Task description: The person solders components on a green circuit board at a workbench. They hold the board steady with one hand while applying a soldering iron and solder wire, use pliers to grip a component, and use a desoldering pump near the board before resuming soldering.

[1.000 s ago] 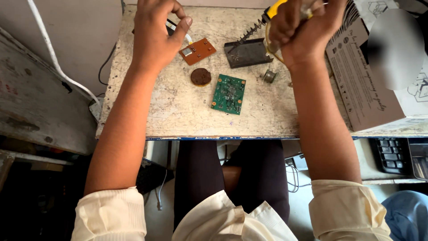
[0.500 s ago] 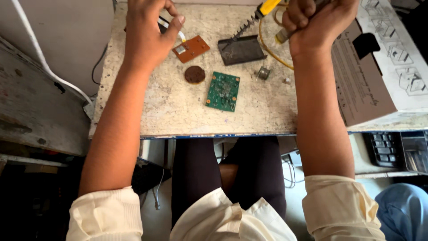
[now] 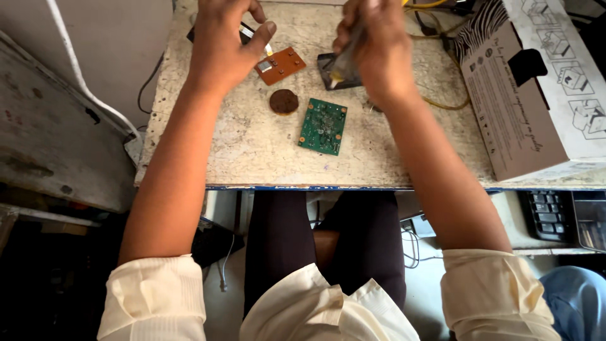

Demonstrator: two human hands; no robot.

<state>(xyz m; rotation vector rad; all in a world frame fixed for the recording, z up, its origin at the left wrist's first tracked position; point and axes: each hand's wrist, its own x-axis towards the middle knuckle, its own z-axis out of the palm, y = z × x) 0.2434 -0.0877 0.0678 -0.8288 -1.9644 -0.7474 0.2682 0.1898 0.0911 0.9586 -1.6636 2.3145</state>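
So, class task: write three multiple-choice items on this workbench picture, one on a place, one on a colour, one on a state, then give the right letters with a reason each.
1. Where does the green circuit board lie?
A. on the table, apart from both hands
B. inside the cardboard box
C. on the person's lap

2. What colour is the small board by the left hand?
A. blue
B. orange-brown
C. white

3. How is the right hand?
A. flat and empty
B. out of view
C. closed around a thin tool

Answers:
1 A, it lies flat on bare tabletop.
2 B, its surface shows orange-brown.
3 C, its fingers wrap the tool.
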